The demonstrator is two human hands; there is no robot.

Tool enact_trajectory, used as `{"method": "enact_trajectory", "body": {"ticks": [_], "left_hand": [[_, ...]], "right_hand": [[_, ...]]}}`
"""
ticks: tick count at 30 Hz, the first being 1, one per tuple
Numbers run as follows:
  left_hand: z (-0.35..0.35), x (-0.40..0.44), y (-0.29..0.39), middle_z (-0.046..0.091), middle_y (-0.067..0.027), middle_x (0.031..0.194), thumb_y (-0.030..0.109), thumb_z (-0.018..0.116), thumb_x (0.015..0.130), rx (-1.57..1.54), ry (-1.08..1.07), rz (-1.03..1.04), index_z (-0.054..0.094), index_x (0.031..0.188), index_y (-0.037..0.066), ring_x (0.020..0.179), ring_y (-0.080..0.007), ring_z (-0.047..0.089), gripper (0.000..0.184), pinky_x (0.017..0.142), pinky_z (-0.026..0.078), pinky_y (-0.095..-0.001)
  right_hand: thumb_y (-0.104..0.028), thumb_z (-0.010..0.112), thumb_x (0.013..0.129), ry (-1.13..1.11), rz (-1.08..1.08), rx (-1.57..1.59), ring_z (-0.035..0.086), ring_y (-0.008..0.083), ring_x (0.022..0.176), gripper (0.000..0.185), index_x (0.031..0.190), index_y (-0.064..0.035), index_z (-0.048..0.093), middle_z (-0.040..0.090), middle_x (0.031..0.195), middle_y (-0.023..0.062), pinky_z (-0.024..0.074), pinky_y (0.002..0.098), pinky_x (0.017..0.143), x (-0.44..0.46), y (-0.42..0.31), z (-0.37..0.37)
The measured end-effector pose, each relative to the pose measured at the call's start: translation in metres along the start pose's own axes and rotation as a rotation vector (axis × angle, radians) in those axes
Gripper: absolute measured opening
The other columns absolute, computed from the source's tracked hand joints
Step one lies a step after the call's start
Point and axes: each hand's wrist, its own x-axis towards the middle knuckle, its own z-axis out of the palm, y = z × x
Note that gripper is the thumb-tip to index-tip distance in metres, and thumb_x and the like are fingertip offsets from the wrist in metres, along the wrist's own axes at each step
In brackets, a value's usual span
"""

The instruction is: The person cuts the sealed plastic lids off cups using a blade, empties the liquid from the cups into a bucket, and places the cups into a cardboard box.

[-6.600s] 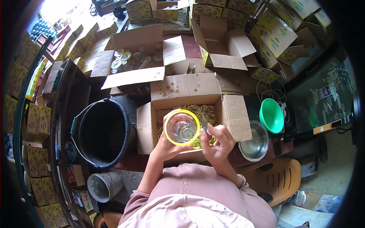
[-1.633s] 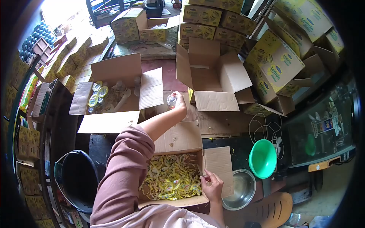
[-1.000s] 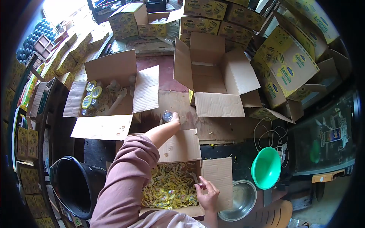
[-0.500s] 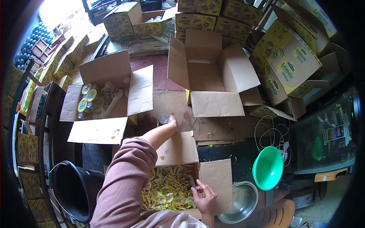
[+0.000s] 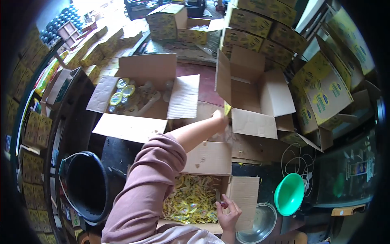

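Note:
My left hand (image 5: 219,118) is stretched forward in a mauve sleeve, in front of an open empty-looking carton (image 5: 215,77) and beside its front flap. It is smeared by motion, so its fingers and anything in them cannot be made out. My right hand (image 5: 229,213) is closed on a small knife (image 5: 218,196), blade pointing up, at the right edge of a near carton (image 5: 209,158). That carton holds a heap of yellow printed plastic strips (image 5: 189,199). Left of my left hand, another open carton (image 5: 130,126) contains clear jars with yellow-green lids (image 5: 122,91).
A black bucket (image 5: 86,183) stands at the left. At the right are a green bowl (image 5: 289,194), a metal basin (image 5: 264,221) and a white cable (image 5: 298,160). Printed lemon cartons (image 5: 325,91) are stacked behind and to the right.
My left hand has moved right and away from me, toward the far carton; the clear jar seen at it before is no longer visible. My right hand keeps the knife. The view has shifted left.

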Motion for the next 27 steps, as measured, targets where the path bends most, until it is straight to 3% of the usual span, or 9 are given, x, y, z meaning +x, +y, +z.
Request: {"method": "enact_trajectory", "body": {"ticks": [4,6,8,14,17,19,21,24,27], "left_hand": [[-0.047,-0.098,-0.061,0.06,-0.0082,0.08,0.02,0.062,0.067,-0.569,0.693,0.1,0.056,0.092,0.009,0.079,-0.0252,0.06,0.028,0.066,0.048,-0.0369],[-0.04,-0.133,-0.097,0.06,-0.0105,0.085,0.014,0.056,0.071,-0.603,0.93,-0.01,0.054,0.095,0.006,0.083,-0.026,0.059,0.025,0.07,0.047,-0.0343],[0.003,-0.126,-0.142,0.057,-0.0135,0.094,0.01,0.053,0.072,-0.77,1.118,-0.377,0.054,0.094,0.003,0.089,-0.0275,0.057,0.023,0.076,0.046,-0.034],[0.127,-0.089,-0.244,0.039,-0.0177,0.122,0.01,0.057,0.068,-0.861,0.696,-0.869,0.031,0.125,0.007,0.111,-0.0348,0.043,0.062,0.092,0.039,-0.0392],[0.125,-0.077,-0.24,0.035,-0.016,0.129,0.009,0.065,0.065,-0.803,0.599,-0.781,0.023,0.131,0.01,0.116,-0.0339,0.04,0.078,0.093,0.039,-0.0389],[0.137,-0.055,-0.247,0.035,-0.0156,0.129,0.008,0.068,0.061,-0.67,0.639,-0.597,0.026,0.129,0.01,0.115,-0.0345,0.041,0.08,0.092,0.04,-0.0395],[0.143,-0.04,-0.251,0.037,-0.0156,0.127,0.005,0.073,0.056,-0.698,0.72,-0.473,0.033,0.122,0.009,0.109,-0.0367,0.045,0.078,0.087,0.043,-0.0418],[0.13,-0.044,-0.248,0.04,-0.018,0.123,0.005,0.071,0.059,-0.605,0.543,-0.555,0.035,0.116,0.008,0.102,-0.0387,0.049,0.068,0.081,0.046,-0.0438],[0.14,-0.058,-0.245,0.043,-0.0219,0.113,0.01,0.068,0.066,-0.596,0.718,-0.698,0.037,0.112,0.005,0.097,-0.0391,0.051,0.056,0.078,0.047,-0.0443]], "right_hand": [[-0.001,0.069,0.065,-0.04,0.004,0.06,0.058,0.0172,0.057,0.033,0.096,-0.0033,0.062,0.06,0.067,0.0089,0.046,0.0275,0.054,0.0,-0.01,0.013],[0.0,0.069,0.065,-0.061,-0.02,0.051,0.058,0.0173,0.057,0.033,0.096,-0.0034,0.062,0.06,0.066,0.0089,0.0463,0.0273,0.054,0.002,-0.013,0.018],[-0.002,0.067,0.068,-0.079,-0.032,0.043,0.059,0.0167,0.056,0.031,0.098,-0.0057,0.062,0.058,0.066,0.0078,0.0471,0.0281,0.053,0.003,-0.016,0.024],[-0.003,0.068,0.069,-0.09,0.021,0.001,0.06,0.0171,0.057,0.031,0.099,-0.0065,0.061,0.059,0.066,0.0075,0.0475,0.0277,0.054,0.006,-0.011,0.035],[-0.002,0.068,0.069,-0.024,0.023,-0.027,0.059,0.0185,0.059,0.032,0.1,-0.0073,0.061,0.06,0.069,0.0089,0.048,0.0282,0.054,0.015,-0.023,0.035],[-0.001,0.068,0.068,0.024,0.034,-0.041,0.059,0.0217,0.059,0.033,0.1,-0.0086,0.062,0.059,0.07,0.0113,0.0483,0.0298,0.054,0.022,-0.03,0.037],[0.0,0.068,0.069,0.029,0.014,-0.063,0.057,0.0174,0.059,0.033,0.1,-0.007,0.061,0.059,0.07,0.008,0.0473,0.0267,0.054,0.025,-0.027,0.04],[-0.002,0.068,0.069,-0.037,0.074,-0.048,0.059,0.0163,0.058,0.032,0.1,-0.0066,0.061,0.059,0.068,0.0072,0.0477,0.0269,0.054,0.02,-0.009,0.045],[-0.004,0.068,0.069,-0.054,0.087,-0.051,0.06,0.0168,0.058,0.031,0.099,-0.0064,0.061,0.06,0.067,0.0077,0.0482,0.028,0.054,0.016,-0.007,0.042]]}}
